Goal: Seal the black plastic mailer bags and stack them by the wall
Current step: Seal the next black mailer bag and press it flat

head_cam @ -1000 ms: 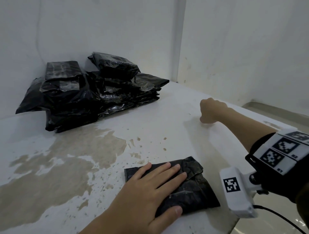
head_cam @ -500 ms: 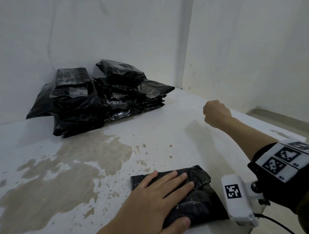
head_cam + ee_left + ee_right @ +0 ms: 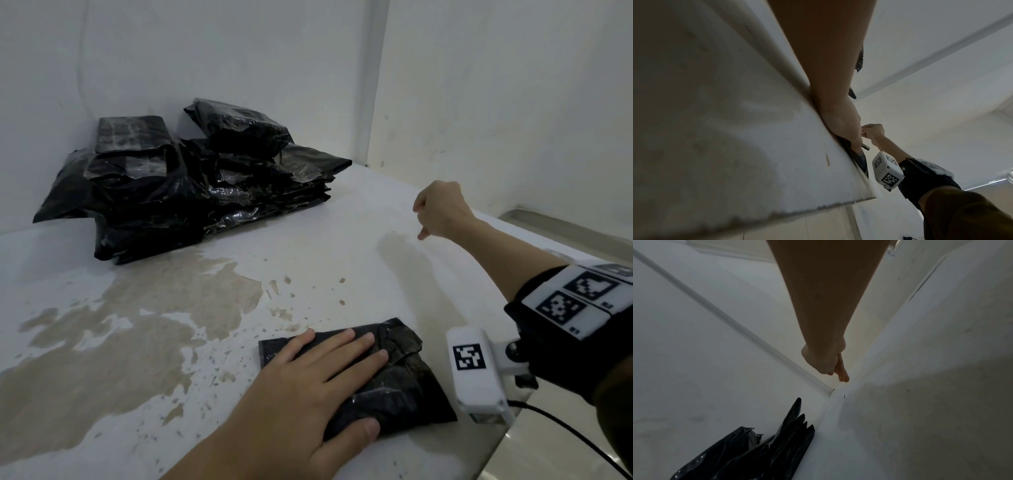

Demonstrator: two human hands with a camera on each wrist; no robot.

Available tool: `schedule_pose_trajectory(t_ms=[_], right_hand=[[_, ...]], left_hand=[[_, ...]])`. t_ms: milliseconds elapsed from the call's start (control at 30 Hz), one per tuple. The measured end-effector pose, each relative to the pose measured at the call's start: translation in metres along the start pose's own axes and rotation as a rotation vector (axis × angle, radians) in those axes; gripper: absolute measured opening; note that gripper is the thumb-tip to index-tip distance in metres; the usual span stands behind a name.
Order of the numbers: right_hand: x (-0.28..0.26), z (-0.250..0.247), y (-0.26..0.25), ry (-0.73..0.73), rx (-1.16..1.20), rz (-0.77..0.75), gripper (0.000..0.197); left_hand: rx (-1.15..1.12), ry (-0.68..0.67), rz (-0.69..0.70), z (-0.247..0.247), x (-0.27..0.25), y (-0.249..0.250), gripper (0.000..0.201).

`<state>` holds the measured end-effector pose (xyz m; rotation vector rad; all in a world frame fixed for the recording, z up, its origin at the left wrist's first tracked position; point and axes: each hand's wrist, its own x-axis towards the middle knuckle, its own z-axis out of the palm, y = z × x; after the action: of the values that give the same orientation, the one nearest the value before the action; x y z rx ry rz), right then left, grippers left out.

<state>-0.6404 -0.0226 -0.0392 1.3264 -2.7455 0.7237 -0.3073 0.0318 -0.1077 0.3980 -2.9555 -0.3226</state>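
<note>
Head view: the left hand (image 3: 308, 387) lies flat, fingers straight, pressing the black mailer bag (image 3: 394, 383) onto the table (image 3: 342, 246) near its front edge. The bag looks light, soft and slick, its crinkled flap folded over; best taken by pinching a long edge. The right hand (image 3: 440, 210) hangs above the table to the right, loosely curled, grasping nothing. A second ago it rested fisted lower; now it is raised. The pile of bags (image 3: 191, 178) sits by the wall (image 3: 205, 51).

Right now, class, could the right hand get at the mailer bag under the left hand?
Probably yes: the right hand hangs over bare table; the left hand leaves the mailer bag partly uncovered.
</note>
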Motion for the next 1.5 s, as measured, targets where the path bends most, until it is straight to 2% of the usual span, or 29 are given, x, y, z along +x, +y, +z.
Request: schedule_pose_trajectory(t_ms=[100, 200, 533, 633, 867, 1133, 1200, 1267, 1300, 1400, 1433, 1500], right_hand=[[0.008, 0.0, -0.001, 0.096, 0.008, -0.051, 0.02], [0.013, 0.001, -0.003, 0.174, -0.004, -0.133, 0.028], [0.019, -0.027, -0.028, 0.264, -0.046, -0.358, 0.035], [0.014, -0.044, -0.042, 0.279, -0.003, -0.447, 0.029], [-0.029, -0.084, -0.067, 0.268, 0.183, -0.578, 0.02], [-0.105, -0.124, -0.082, 0.245, 0.385, -0.663, 0.019], [-0.124, -0.13, -0.085, 0.22, 0.446, -0.679, 0.019], [-0.141, -0.133, -0.087, 0.204, 0.474, -0.712, 0.019], [-0.148, -0.133, -0.088, 0.198, 0.478, -0.728, 0.02], [-0.164, -0.132, -0.09, 0.175, 0.482, -0.771, 0.019], [-0.168, -0.131, -0.09, 0.169, 0.487, -0.787, 0.019], [-0.175, -0.129, -0.092, 0.155, 0.498, -0.82, 0.019]], left_hand=[[-0.056, 0.048, 0.016, 0.0, 0.0, 0.001, 0.061], [-0.041, 0.074, 0.022, 0.001, -0.002, 0.001, 0.062], [-0.061, 0.076, 0.022, 0.001, -0.001, 0.0, 0.062], [-0.05, 0.072, 0.029, -0.001, -0.001, 0.0, 0.062], [-0.04, 0.063, -0.009, -0.01, -0.006, 0.008, 0.063], [0.135, 0.092, -0.073, -0.01, -0.011, 0.019, 0.071], [0.005, 0.081, -0.16, -0.013, -0.015, 0.024, 0.08], [-0.275, 0.123, -0.263, -0.017, -0.018, 0.027, 0.084], [-0.446, 0.149, -0.315, -0.02, -0.019, 0.027, 0.076], [-0.949, 0.288, -0.478, -0.027, -0.019, 0.023, 0.022], [-1.065, 0.341, -0.536, -0.031, -0.018, 0.022, 0.02], [-1.211, 0.394, -0.62, -0.034, -0.013, 0.017, 0.038]])
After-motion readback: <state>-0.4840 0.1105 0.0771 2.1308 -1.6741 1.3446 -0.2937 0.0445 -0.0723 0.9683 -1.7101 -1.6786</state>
